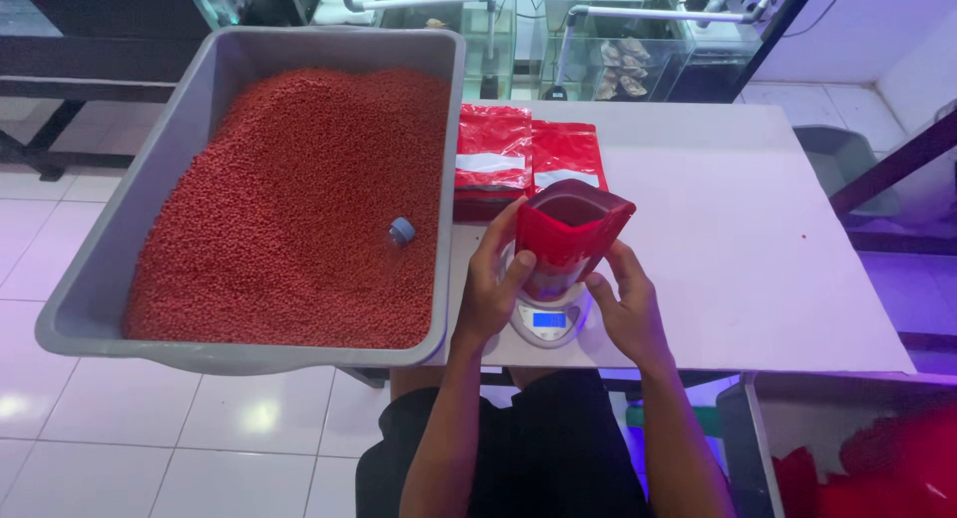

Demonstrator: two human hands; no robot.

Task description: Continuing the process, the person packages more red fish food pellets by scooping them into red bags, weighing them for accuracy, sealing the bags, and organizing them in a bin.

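- Centre of frame: we see an open red stand-up pouch (570,231) standing on a small white digital scale (547,320) w/ a lit blue display.
- Left hand (495,282) is on the pouch's left side: fingers curled round the back, thumb pressed on the front face. Partly closed, gripping the pouch.
- Right hand (628,307) sits just lower right of the pouch, fingers reaching up to touch its right edge & base. Loosely curved, not a full clasp; we can't tell how firmly it grips.
- So the pouch is between both hands, slightly above them in the frame, mouth wide open & facing up.
- Left half of frame: big grey tub (209,74) heaped w/ small red pellets (289,209). A small blue-grey scoop (401,230) lies half sunk in the pellets near the tub's right wall, well left of the left hand.
- Above the pouch, upper centre: two flat red pouches (523,154) w/ white label strips lie side by side on the white table (758,239).
- Scale is at the table's near edge, just right of the tub.
- Lower right corner: more red material (887,468), too blurred to tell what.
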